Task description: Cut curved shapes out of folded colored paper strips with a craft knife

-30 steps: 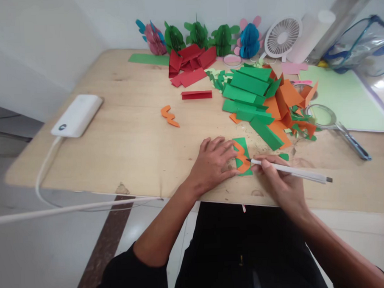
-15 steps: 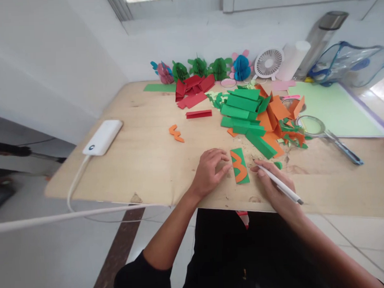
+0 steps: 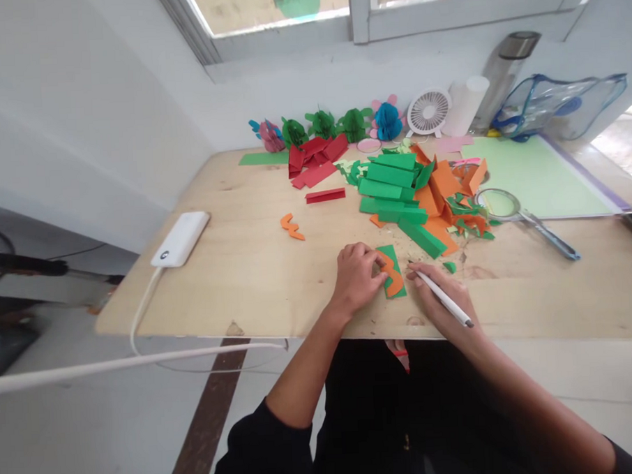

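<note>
A small green paper strip (image 3: 400,288) lies near the table's front edge, with a wavy orange paper cutout (image 3: 395,282) on top of it. My left hand (image 3: 357,277) rests at the strip's left side, its thumb and fingertips pressing on the orange cutout. To the right of the strip, my right hand (image 3: 444,294) holds a white pen (image 3: 444,298), its tip pointing towards the papers but apart from them. Another wavy orange cutout (image 3: 293,227) lies farther left on the wood. Folded green papers (image 3: 392,181) are piled beyond my hands.
Orange papers (image 3: 444,182) and green scraps lie right of the pile, beside a magnifier-like ring (image 3: 497,203) and a cutter (image 3: 551,237). Red papers (image 3: 316,174), honeycomb paper figures (image 3: 354,125) and a fan (image 3: 429,112) stand behind. A power bank (image 3: 181,239) lies left.
My left hand has moved right onto the orange cutout, which it did not touch before. The camera view has shifted slightly. My right hand still holds the pen.
</note>
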Demonstrator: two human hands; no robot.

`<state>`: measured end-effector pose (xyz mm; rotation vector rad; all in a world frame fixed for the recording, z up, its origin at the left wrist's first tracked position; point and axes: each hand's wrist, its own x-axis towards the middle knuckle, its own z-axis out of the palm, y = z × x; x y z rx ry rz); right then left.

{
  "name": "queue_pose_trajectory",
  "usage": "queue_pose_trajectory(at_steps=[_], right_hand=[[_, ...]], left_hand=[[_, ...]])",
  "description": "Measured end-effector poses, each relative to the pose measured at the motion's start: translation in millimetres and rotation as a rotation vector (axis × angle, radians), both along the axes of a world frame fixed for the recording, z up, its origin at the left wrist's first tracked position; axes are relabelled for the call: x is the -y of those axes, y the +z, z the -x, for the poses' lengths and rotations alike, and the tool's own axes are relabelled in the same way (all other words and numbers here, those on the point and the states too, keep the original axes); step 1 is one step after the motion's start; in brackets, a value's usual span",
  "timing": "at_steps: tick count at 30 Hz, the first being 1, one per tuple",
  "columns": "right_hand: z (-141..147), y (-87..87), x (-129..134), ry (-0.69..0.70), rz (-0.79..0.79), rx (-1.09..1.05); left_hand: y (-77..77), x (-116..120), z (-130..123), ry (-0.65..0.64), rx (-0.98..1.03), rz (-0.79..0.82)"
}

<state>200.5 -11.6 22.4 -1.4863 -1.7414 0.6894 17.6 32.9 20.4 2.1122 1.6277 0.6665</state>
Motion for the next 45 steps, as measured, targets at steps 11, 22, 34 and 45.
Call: queue_pose_trajectory(at_steps=[11, 22, 34, 45], right_hand=[[0.0, -6.8, -0.7, -0.029, 0.016, -0.038], [-1.2, -3.9, -0.9, -0.044, 0.042, -0.089], [9.6, 9.9, -1.0, -0.123, 0.115, -0.291], [-11.7, 16.2, 4.1, -0.261, 0.093, -0.231]], left_hand=[[-2.6, 10.3, 0.2, 0.122, 0.244, 0.01], [12.1, 27.3, 27.3, 0.21, 0.622, 0.062], [20.0, 27.4, -8.0, 0.133, 0.724, 0.104], [6.8, -3.1, 10.9, 0.219, 0.273, 0.073]])
